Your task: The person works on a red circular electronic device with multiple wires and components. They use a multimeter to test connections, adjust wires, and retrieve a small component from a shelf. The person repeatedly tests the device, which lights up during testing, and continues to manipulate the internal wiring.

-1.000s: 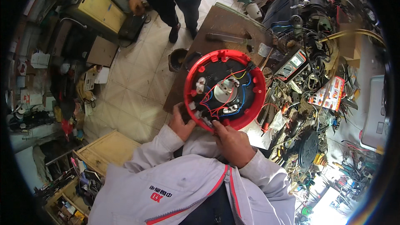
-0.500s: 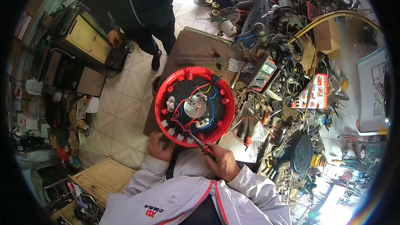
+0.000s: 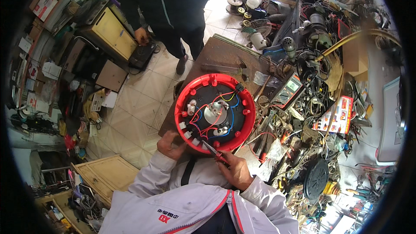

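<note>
A round red appliance housing [image 3: 249, 123] lies open side up at the table's near edge. Its dark inside holds a silver metal disc [image 3: 215, 113], red, blue and yellow-green wires, and several white connectors [image 3: 188, 134] along the near-left wall. My left hand [image 3: 171, 144] is closed at the near-left outer rim, its fingertips partly hidden under the housing. In my right hand [image 3: 236, 170] is a tool with a red handle and slim metal shaft [image 3: 209, 147]; whether it is a screwdriver or pliers is unclear. Its tip reaches over the near rim, by the connectors.
Behind the housing is the brown tabletop [image 3: 225, 56]. To the right are a multimeter [image 3: 290, 89] with a lit display, a printed box [image 3: 338, 115], a black round lid [image 3: 315, 175] and heaped tools and cables. Another person [image 3: 173, 13] stands at the far left, near a yellow cabinet [image 3: 110, 34].
The view has shifted, so the whole scene sits farther right and mostly lower. Both hands keep nearly the same places at the housing, and the tool stays at its near rim.
</note>
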Demonstrator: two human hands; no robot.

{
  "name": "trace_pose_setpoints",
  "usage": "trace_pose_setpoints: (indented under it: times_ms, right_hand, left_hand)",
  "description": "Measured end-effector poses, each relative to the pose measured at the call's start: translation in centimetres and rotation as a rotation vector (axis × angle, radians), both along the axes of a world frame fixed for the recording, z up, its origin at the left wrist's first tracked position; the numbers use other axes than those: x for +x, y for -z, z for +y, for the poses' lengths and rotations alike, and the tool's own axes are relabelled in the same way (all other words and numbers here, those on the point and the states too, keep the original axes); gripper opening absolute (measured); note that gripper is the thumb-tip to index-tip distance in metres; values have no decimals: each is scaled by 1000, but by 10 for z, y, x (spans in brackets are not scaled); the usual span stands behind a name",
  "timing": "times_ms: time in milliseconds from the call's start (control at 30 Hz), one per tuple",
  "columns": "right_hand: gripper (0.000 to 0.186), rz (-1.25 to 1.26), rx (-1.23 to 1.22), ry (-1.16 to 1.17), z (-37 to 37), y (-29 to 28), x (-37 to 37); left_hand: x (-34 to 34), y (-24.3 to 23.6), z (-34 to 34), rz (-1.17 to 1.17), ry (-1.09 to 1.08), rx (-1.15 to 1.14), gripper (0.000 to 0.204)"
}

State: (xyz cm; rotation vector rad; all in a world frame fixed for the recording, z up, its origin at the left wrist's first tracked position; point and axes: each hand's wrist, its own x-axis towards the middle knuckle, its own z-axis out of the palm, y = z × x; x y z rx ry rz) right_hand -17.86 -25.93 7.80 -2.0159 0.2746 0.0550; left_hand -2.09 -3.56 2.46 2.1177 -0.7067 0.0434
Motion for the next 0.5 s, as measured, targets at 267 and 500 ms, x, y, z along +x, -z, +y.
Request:
trace_pose_setpoints:
  times_ms: [267, 500]
  right_hand:
    - [33, -15, -3, 2, 0, 12, -6]
    - [34, 91, 101, 58, -3, 12, -10]
  left_hand:
    - [-11, 46, 17, 37, -69, 5, 47]
    - [-13, 49, 19, 44, -108, -66, 50]
